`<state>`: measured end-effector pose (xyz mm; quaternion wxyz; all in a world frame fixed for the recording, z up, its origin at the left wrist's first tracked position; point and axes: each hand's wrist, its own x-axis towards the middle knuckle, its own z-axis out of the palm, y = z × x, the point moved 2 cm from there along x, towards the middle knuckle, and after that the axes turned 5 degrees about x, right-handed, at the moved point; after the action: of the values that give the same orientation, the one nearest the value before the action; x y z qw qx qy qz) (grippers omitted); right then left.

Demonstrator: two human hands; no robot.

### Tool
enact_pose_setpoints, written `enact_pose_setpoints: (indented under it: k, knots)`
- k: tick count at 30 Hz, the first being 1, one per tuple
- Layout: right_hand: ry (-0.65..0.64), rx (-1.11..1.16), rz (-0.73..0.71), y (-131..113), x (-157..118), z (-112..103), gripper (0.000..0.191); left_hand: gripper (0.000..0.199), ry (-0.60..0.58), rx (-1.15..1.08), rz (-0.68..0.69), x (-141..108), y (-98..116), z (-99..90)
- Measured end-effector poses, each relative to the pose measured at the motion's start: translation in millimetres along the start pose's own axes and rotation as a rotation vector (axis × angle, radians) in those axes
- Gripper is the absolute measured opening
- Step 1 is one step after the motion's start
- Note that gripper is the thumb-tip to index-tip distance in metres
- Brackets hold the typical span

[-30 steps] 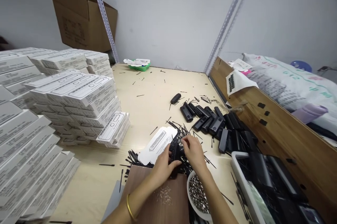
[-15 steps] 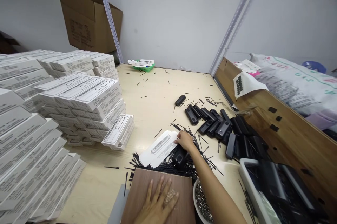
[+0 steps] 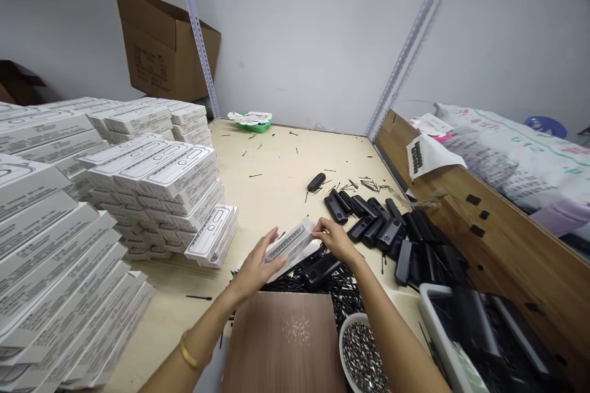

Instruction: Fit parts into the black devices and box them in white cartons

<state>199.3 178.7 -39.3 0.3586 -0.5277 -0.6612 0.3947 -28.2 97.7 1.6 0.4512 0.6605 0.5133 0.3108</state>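
A flat white printed carton (image 3: pixel 291 244) is raised at a tilt between my two hands, above the pile of black sticks (image 3: pixel 341 288). My left hand (image 3: pixel 258 265) grips its lower left part, thumb on the near side. With thumb and fingertips pinched, my right hand (image 3: pixel 336 238) holds its upper right end. Beneath it, another white sheet or carton shows in part. A black device (image 3: pixel 321 270) lies on the sticks just right of the carton. In front of me is a brown wooden board (image 3: pixel 283 350) with small pale marks.
Stacks of white boxes (image 3: pixel 177 165) fill the left side. Right of the board stands a bowl of small metal parts (image 3: pixel 364 353). Black devices (image 3: pixel 389 233) are heaped at the right, beside a white tray (image 3: pixel 431 304) of dark parts. A green basket (image 3: pixel 260 127) sits far back.
My left hand has left the board and taken hold of the carton. The carton has been lifted and tilted, and my right hand still pinches its right end.
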Motion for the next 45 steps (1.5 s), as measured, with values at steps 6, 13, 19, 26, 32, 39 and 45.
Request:
enact_pose_setpoints:
  k: [6,13,19,26,32,39,45]
  knots:
    - [-0.112,0.329,-0.152,-24.0,-4.0,-1.5,0.027,0.059,-0.530,-0.873,-0.401,20.1,-12.8,33.6]
    - [0.173,0.488,-0.109,-20.1,-24.2,18.8,0.027,0.082,-0.206,-0.854,-0.337,13.5,-4.8,45.9]
    - [0.357,0.556,0.098,-20.7,-69.6,59.5,0.031,0.064,-0.058,-0.656,-0.212,7.1,5.8,47.3]
    - [0.303,0.651,0.059,-33.7,-88.0,70.6,0.035,0.063,-0.185,-0.613,-0.192,-12.6,10.6,56.9]
    - [0.407,0.771,0.092,-48.4,-96.4,74.1,0.029,0.092,-0.095,-0.688,-0.343,-21.2,1.1,59.1]
    - [0.330,1.048,0.268,-43.3,-89.9,78.3,0.031,0.105,-0.069,-0.379,-0.201,-28.8,5.2,62.8]
    - [0.355,0.948,0.224,-32.3,-117.6,86.1,0.028,0.102,-0.147,-0.330,-0.212,-32.3,-3.3,59.0]
